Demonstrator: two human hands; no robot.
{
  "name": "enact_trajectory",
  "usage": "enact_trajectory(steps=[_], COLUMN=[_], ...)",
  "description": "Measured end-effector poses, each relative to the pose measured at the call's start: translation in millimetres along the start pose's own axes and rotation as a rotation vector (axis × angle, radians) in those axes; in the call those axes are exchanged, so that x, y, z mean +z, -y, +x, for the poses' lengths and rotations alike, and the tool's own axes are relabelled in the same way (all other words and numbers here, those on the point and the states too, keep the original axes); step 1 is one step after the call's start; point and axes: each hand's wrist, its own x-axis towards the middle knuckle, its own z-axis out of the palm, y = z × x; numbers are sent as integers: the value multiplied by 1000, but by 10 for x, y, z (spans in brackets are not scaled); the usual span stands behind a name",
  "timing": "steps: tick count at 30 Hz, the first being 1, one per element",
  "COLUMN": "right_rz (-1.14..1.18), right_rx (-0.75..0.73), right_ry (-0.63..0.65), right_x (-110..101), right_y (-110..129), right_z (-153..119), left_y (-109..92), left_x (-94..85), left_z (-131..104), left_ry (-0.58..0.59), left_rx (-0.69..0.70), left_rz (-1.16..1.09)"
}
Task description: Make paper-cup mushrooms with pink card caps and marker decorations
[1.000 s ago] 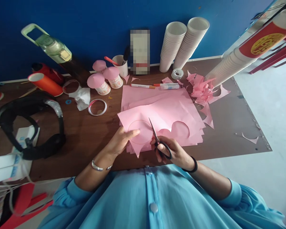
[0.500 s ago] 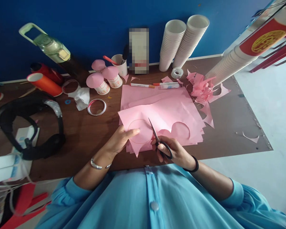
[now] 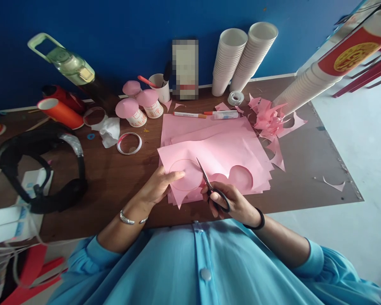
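My left hand [image 3: 160, 183] grips the left part of a pink sheet [image 3: 190, 153], thumb on top over a drawn circle outline. Closed around the handles of black scissors [image 3: 205, 173] is my right hand [image 3: 227, 199]. The blades point up and to the left, at the right side of the drawn circle. Curved cut-outs show along the sheet's lower right edge. Beneath it lies a stack of pink paper [image 3: 241, 131] on the brown table [image 3: 146, 167].
Behind the paper stand small decorated cups [image 3: 153, 109], stacked white cups [image 3: 225, 63] and a tape roll [image 3: 236, 98]. Pink scraps [image 3: 266, 114] lie right. A black headset-like strap [image 3: 41, 169], tape ring [image 3: 129, 143], orange roll [image 3: 62, 113] and bottle [image 3: 71, 67] are left.
The scissors and the sheet's lower corner have shifted very slightly left. Both hands keep their holds.
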Motion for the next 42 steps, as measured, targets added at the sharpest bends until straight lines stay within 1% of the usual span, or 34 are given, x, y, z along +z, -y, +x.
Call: enact_trajectory(steps=[10,14,19,24,32,42], right_rz=[24,4,13,17,3,29], right_rx=[6,-8,6,14,14,4], right_ry=[4,12,20,26,21,34], right_x=[15,11,-3,-13,-17,-13], right_y=[-9,-9,-12,-25,-44,-32], right_z=[-11,-12,-9,-4,-3,-3], left_y=[-37,-54,-87,-110,-93,-103], left_x=[-11,-14,-7,-12,-43,-65], left_z=[-21,-23,-17,0,4,9], left_ry=[5,22,22,28,-7,-5], left_rx=[-7,-2,-7,-7,-21,24], left_rz=[29,19,-16,-3,41,3])
